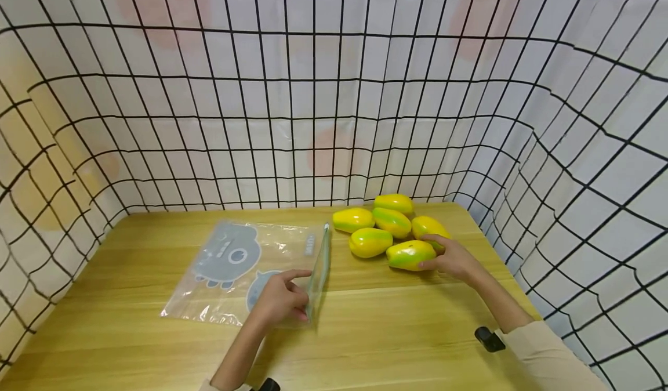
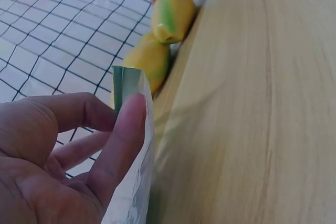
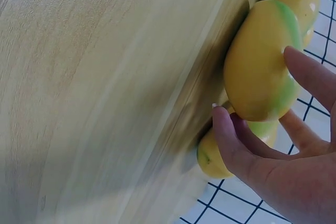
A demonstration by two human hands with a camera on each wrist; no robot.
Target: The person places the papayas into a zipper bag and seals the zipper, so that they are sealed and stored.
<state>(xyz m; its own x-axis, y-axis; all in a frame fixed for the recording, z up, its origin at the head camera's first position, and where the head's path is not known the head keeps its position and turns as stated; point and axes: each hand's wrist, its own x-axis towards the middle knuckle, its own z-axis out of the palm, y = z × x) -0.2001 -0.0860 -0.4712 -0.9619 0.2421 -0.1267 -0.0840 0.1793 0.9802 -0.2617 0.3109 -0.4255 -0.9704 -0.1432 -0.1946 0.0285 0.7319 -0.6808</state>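
A clear zip bag (image 1: 284,240) with grey-blue cartoon prints lies on the table, its right edge raised. My left hand (image 1: 282,298) pinches that green-tinted edge (image 2: 128,85) between thumb and fingers. Over at the right, several glossy yellow-green papayas (image 1: 370,243) sit in a cluster. My right hand (image 1: 454,259) is at the right end of the nearest papaya (image 1: 410,255), fingers spread around it. In the right wrist view a fingertip touches the side of this papaya (image 3: 262,61), and the thumb lies by its lower end.
Black wire mesh (image 1: 313,118) rises behind the wooden table (image 1: 386,333) and along both sides, with pale sheeting behind it. A black wrist camera (image 1: 489,340) sits by the right sleeve.
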